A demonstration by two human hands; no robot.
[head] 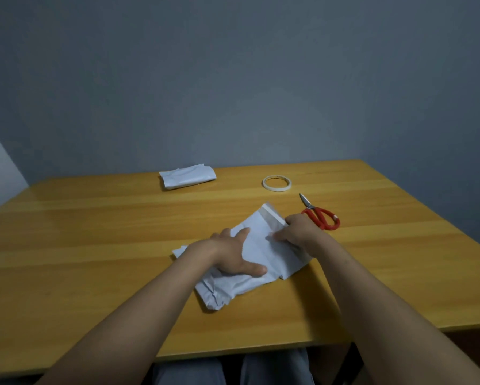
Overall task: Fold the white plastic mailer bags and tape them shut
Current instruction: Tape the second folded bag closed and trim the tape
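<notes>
A white plastic mailer bag [256,254] lies crumpled on the wooden table [94,232] in front of me, its flap end with a clear strip pointing toward the far right. My left hand [233,252] lies flat on the bag's middle, fingers spread, pressing it down. My right hand [297,232] pinches the bag's right edge near the flap. A second white mailer [187,175], folded into a small packet, rests at the far side of the table. A roll of tape [276,183] lies flat to its right.
Red-handled scissors [319,215] lie just beyond my right hand, blades pointing away. A grey wall stands behind the table. The near table edge runs above my lap, and the right edge slopes away at the far right.
</notes>
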